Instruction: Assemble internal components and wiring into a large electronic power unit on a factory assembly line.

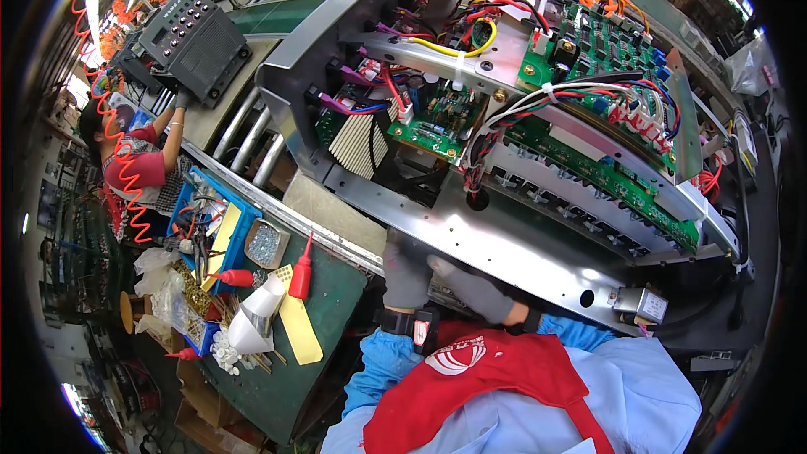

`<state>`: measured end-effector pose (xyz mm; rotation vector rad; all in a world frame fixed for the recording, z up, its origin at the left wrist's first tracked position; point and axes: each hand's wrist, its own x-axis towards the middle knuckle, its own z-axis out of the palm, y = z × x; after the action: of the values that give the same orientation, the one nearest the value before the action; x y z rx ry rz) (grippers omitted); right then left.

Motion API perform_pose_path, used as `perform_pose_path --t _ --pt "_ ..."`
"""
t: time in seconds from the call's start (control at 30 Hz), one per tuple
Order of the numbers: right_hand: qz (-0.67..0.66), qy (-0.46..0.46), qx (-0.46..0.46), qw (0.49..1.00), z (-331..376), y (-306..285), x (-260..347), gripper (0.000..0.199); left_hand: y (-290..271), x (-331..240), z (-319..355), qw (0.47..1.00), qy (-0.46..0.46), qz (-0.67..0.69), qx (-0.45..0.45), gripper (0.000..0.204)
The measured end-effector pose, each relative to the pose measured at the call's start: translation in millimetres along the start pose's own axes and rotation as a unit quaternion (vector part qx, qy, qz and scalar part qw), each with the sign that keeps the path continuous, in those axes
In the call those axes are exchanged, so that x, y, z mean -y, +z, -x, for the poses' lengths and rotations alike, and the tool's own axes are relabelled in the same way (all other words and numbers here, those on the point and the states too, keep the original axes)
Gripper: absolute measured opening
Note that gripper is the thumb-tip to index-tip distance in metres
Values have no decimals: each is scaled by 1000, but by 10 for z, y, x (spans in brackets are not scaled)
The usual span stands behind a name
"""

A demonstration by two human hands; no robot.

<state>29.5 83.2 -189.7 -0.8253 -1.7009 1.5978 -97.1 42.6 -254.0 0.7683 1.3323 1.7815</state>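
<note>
2 grey-gloved hands are before me from afar, the left hand and the right hand, both reaching to the near lower edge of the metal chassis. This chassis, with its green circuit boards, is just ahead of the body. The fingers are mostly hidden, so I cannot tell whether they grip or are open. I judge the step is handling this edge; the next move calls for steady, even support, clear of wires.
</note>
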Motion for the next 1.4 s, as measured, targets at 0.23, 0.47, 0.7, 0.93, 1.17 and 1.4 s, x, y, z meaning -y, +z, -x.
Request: perform_pose_path --t 0.23,0.47,0.7,0.93,1.17,1.4 --pt "317 79 140 935 395 -260 601 37 -50 124 -61 924 -143 355 -7 36" --pt "511 -277 -66 811 -332 202 1055 64 -12 120 -157 905 -135 402 2 42" --pt "669 -157 -84 721 -679 498 697 72 72 209 -151 967 5 256 4 44" --pt "672 -99 -69 731 -701 602 699 63 95 10 -172 895 -66 436 -68 50" --pt "709 -165 -75 681 -725 609 600 66 93 -98 -203 875 -72 472 -81 53" --pt "720 -111 -113 676 -722 706 650 69 104 -75 -185 917 -45 388 -80 53"
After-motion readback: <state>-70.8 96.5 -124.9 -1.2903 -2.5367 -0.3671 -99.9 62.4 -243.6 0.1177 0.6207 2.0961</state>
